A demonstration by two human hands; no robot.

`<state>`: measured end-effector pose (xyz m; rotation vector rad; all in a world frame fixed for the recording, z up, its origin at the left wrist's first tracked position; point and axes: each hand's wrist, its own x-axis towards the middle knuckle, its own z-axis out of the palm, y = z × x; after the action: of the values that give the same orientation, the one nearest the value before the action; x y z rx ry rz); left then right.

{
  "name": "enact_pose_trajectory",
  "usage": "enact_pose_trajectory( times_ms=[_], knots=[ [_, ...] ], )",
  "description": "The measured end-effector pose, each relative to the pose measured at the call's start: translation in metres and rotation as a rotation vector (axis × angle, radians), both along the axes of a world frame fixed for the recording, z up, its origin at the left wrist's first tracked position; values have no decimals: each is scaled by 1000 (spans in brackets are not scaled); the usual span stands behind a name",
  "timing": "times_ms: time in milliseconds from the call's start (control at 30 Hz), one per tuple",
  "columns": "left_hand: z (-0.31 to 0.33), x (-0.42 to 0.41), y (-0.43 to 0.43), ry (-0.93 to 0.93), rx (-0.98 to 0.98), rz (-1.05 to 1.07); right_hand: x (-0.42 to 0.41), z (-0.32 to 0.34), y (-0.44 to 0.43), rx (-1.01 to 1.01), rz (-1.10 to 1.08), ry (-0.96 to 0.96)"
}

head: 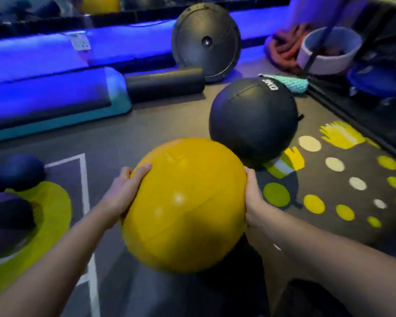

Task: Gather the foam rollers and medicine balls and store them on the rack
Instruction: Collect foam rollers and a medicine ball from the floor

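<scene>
Now yellow medicine ball (183, 207) gripped between left hand (126, 189), right hand (253, 197) fingers (249, 173).

a dark round disc (206, 42) with a small centre hole leans upright against the blue-lit wall base, with a white wall socket (80, 42) to its left and a teal step platform (55, 104) with a dark top lying on the floor below the socket. to the right, a coiled reddish rope (281, 51) sits just beside a pale round tub (325, 58). the grey floor (169, 124) carries a white painted line (85, 184) on the left and yellow-green and white dots (314, 204) on the right.
</scene>
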<state>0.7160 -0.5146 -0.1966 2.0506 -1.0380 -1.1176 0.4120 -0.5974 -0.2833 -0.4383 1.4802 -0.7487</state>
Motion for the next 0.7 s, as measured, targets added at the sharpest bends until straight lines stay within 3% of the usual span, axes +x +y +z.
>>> enact_pose_trajectory(
  times_ms=[167, 367, 500, 567, 633, 700],
  knots=[
    [-16, -149, -25, 119, 102, -314, -156, 62, 10, -14, -97, 150],
    [4, -311, -73, 367, 12, -537, -350, 82, 8, -150, -559, 329],
    [13, -353, -112, 438, -149, -613, -324, 131, 29, -360, -629, 624],
    [13, -363, -124, 235, -287, -676, -297, 121, 33, -517, -456, 803],
    [13, -360, -138, -205, -532, -669, -273, 99, 31, -566, 81, 1101],
    [12, -343, -156, -498, -716, -541, -264, 82, 19, -484, 510, 1350]
  ],
)
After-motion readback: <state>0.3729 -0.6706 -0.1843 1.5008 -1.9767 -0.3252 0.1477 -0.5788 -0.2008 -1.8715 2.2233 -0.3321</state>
